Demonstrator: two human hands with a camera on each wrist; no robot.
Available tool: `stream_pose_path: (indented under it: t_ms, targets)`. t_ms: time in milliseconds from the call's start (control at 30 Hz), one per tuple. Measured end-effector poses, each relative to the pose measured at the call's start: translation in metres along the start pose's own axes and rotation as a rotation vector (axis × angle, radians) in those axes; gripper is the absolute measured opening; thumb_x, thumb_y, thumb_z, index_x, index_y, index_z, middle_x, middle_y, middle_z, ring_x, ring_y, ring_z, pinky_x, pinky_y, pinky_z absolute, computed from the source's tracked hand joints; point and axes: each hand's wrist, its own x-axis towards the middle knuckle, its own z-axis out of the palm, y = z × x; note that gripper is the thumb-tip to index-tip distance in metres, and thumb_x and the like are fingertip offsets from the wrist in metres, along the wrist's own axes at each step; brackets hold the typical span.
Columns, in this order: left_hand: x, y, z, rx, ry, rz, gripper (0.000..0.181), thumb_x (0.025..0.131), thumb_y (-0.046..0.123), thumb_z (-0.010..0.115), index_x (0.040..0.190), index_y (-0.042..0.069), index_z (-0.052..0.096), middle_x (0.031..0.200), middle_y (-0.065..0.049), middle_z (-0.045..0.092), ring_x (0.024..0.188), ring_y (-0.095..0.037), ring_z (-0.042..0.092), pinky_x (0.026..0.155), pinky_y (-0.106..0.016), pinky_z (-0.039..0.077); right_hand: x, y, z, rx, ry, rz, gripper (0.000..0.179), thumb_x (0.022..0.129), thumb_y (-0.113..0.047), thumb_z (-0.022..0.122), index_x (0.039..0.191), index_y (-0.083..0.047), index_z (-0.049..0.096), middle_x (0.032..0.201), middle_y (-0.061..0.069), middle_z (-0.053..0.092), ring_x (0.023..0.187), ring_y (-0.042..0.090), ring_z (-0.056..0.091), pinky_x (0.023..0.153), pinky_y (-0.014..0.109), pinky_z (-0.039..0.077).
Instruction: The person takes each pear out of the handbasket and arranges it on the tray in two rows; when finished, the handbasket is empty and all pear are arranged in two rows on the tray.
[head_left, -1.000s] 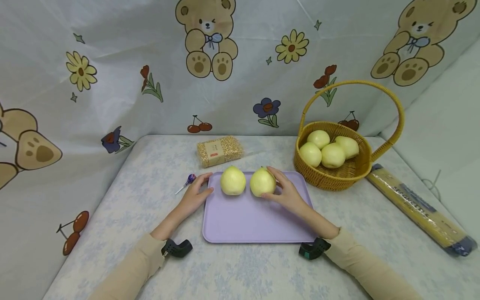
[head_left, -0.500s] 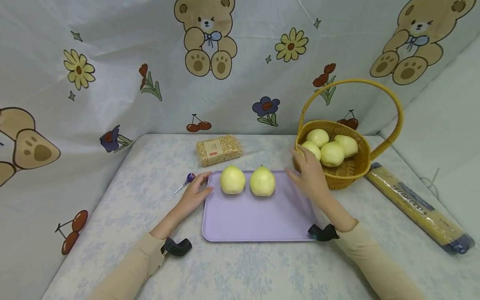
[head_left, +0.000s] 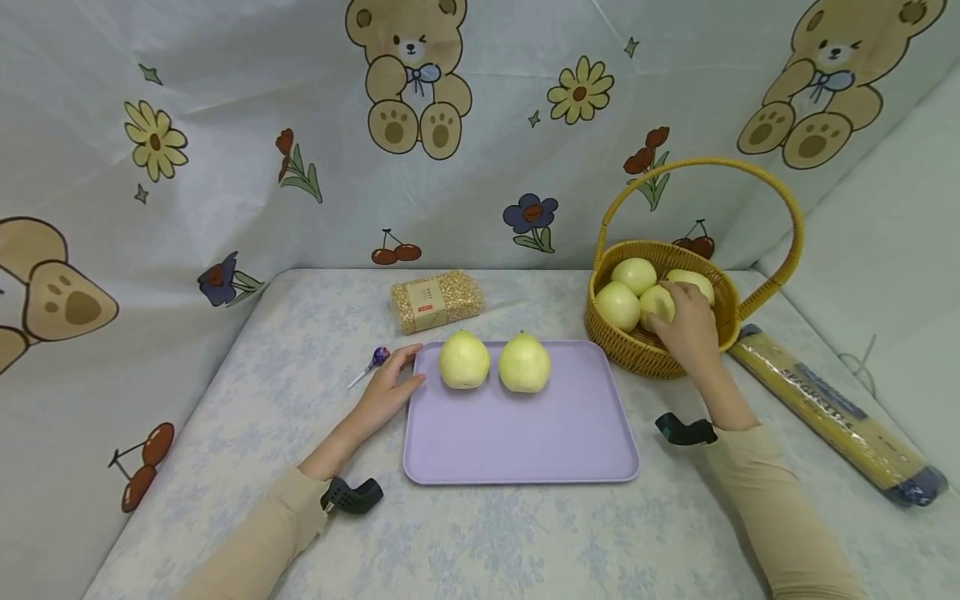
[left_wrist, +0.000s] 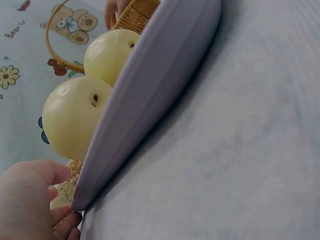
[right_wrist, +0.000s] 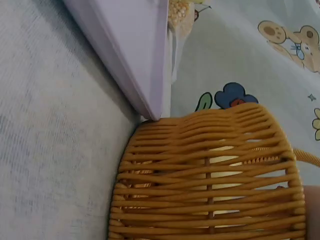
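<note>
Two pale yellow-green pears, a left one (head_left: 463, 360) and a right one (head_left: 524, 363), sit side by side on the far half of a lilac tray (head_left: 517, 442). My left hand (head_left: 386, 387) rests at the tray's far left corner, fingers touching the rim with the thumb apart from them. Inside the wicker basket (head_left: 637, 354), my right hand (head_left: 690, 325) has its thumb and fingers around a pear (head_left: 657, 307). Other pears (head_left: 618, 306) lie beside that one. In the right wrist view the basket's woven wall (right_wrist: 210, 185) hides most of that hand.
A packet of yellow grains (head_left: 438, 302) lies behind the tray. The lollipop (head_left: 378, 357) is left of it, near my left hand. A long spaghetti packet (head_left: 832, 412) lies right of the basket, whose tall handle (head_left: 795, 217) arches over it.
My right hand let go of the right pear on the tray, moved right and reached into the basket onto another pear. The left hand stayed at the tray's corner.
</note>
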Motion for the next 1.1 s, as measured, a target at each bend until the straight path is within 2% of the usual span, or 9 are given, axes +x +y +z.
stream_pose_path:
  t_ms: [200, 367, 467, 500, 600, 700, 733, 867, 1100]
  targets:
    - [0.0, 0.0, -0.001, 0.0, 0.002, -0.008, 0.051, 0.094, 0.013, 0.057, 0.142, 0.004, 0.039, 0.146, -0.018, 0.041, 0.135, -0.036, 0.041, 0.114, -0.051, 0.032, 0.003, 0.007, -0.002, 0.001, -0.099, 0.036, 0.061, 0.085, -0.013, 0.067, 0.133, 0.014, 0.042, 0.131, 0.043, 0.038, 0.118, 0.057, 0.039, 0.097, 0.068, 0.035]
    - [0.002, 0.001, 0.0, -0.022, -0.005, -0.008, 0.052, 0.095, 0.014, 0.056, 0.143, 0.003, 0.039, 0.147, -0.019, 0.04, 0.136, -0.037, 0.04, 0.115, -0.051, 0.03, 0.008, 0.01, -0.007, -0.013, -0.195, 0.078, 0.072, 0.085, -0.016, 0.069, 0.138, 0.016, 0.033, 0.138, 0.047, 0.026, 0.121, 0.061, 0.034, 0.1, 0.069, 0.032]
    - [-0.001, 0.015, -0.002, -0.015, -0.012, -0.019, 0.052, 0.095, 0.01, 0.055, 0.142, -0.002, 0.037, 0.147, -0.023, 0.038, 0.136, -0.039, 0.039, 0.115, -0.052, 0.03, 0.013, 0.011, -0.008, -0.022, -0.253, 0.078, 0.077, 0.085, -0.016, 0.068, 0.141, 0.016, 0.026, 0.139, 0.048, 0.022, 0.122, 0.063, 0.032, 0.1, 0.07, 0.031]
    - [-0.002, 0.019, -0.003, -0.011, -0.014, -0.022, 0.052, 0.095, 0.009, 0.054, 0.142, -0.003, 0.037, 0.147, -0.024, 0.038, 0.135, -0.04, 0.039, 0.115, -0.052, 0.03, 0.015, 0.012, -0.008, -0.03, -0.269, 0.07, 0.078, 0.085, -0.017, 0.067, 0.141, 0.016, 0.025, 0.138, 0.048, 0.022, 0.12, 0.062, 0.034, 0.098, 0.07, 0.033]
    - [-0.003, 0.019, -0.003, -0.006, -0.015, -0.031, 0.052, 0.095, 0.007, 0.054, 0.142, -0.005, 0.036, 0.147, -0.025, 0.038, 0.136, -0.041, 0.038, 0.115, -0.052, 0.029, 0.02, 0.014, -0.007, -0.059, -0.302, 0.045, 0.077, 0.084, -0.016, 0.065, 0.14, 0.018, 0.024, 0.132, 0.049, 0.025, 0.109, 0.059, 0.042, 0.089, 0.067, 0.04]
    - [0.0, 0.005, 0.0, -0.018, -0.005, -0.028, 0.052, 0.095, 0.01, 0.056, 0.143, 0.0, 0.037, 0.147, -0.021, 0.039, 0.136, -0.038, 0.038, 0.116, -0.052, 0.029, 0.023, 0.017, -0.006, -0.083, -0.324, 0.04, 0.075, 0.084, -0.017, 0.063, 0.138, 0.019, 0.025, 0.125, 0.049, 0.028, 0.099, 0.057, 0.046, 0.079, 0.064, 0.043]
    - [0.001, 0.0, 0.001, -0.022, -0.001, -0.026, 0.052, 0.095, 0.012, 0.056, 0.143, 0.001, 0.038, 0.147, -0.02, 0.039, 0.136, -0.038, 0.039, 0.116, -0.051, 0.029, 0.023, 0.018, -0.005, -0.087, -0.326, 0.043, 0.075, 0.083, -0.017, 0.063, 0.137, 0.019, 0.026, 0.123, 0.05, 0.029, 0.097, 0.057, 0.047, 0.078, 0.064, 0.043]
    - [0.0, 0.0, 0.001, -0.012, -0.003, -0.016, 0.052, 0.094, 0.014, 0.057, 0.142, 0.004, 0.04, 0.147, -0.018, 0.041, 0.135, -0.036, 0.041, 0.115, -0.05, 0.031, 0.021, 0.02, -0.004, -0.096, -0.301, 0.058, 0.077, 0.082, -0.018, 0.064, 0.137, 0.02, 0.025, 0.121, 0.05, 0.032, 0.097, 0.06, 0.047, 0.078, 0.066, 0.043]
    - [0.001, 0.0, 0.0, 0.018, -0.003, -0.021, 0.052, 0.094, 0.013, 0.056, 0.142, 0.002, 0.04, 0.146, -0.018, 0.041, 0.135, -0.035, 0.042, 0.115, -0.049, 0.032, 0.016, 0.018, -0.002, -0.046, -0.209, 0.084, 0.079, 0.076, -0.018, 0.072, 0.135, 0.016, 0.033, 0.123, 0.041, 0.045, 0.106, 0.053, 0.048, 0.086, 0.065, 0.041]
